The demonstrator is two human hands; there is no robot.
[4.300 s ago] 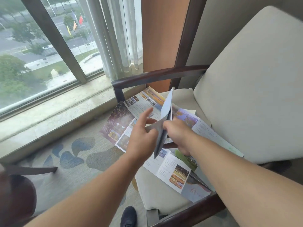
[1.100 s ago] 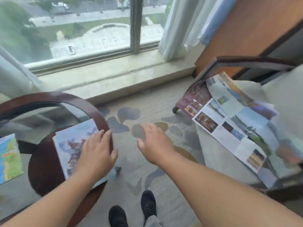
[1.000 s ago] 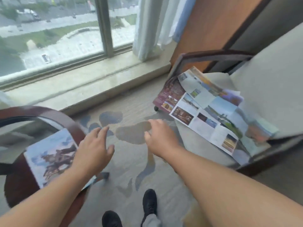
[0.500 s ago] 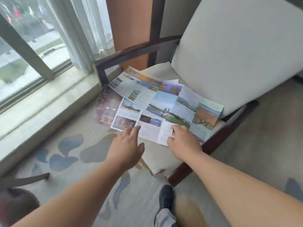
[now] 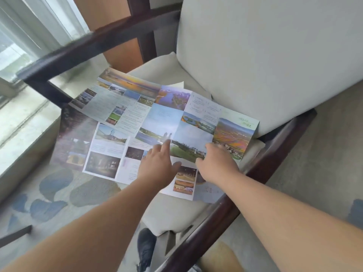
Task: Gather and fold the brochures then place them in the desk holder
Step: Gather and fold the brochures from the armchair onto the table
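Head view: several unfolded brochures (image 5: 167, 118) lie overlapping on the seat cushion (image 5: 172, 213), one hanging off its window-side edge. The left hand (image 5: 157, 167) rests on them, fingers straight and close together. The right hand (image 5: 216, 163) touches the top sheet's near edge; whether its fingers pinch it is unclear. Dark wooden armrests (image 5: 279, 148) flank the seat.

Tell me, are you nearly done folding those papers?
Not nearly. Nothing looks folded: the top brochure and the brochure under it lie open on the chair seat. The left hand and right hand reach onto the top one. Folding and the holder, not in view, remain.
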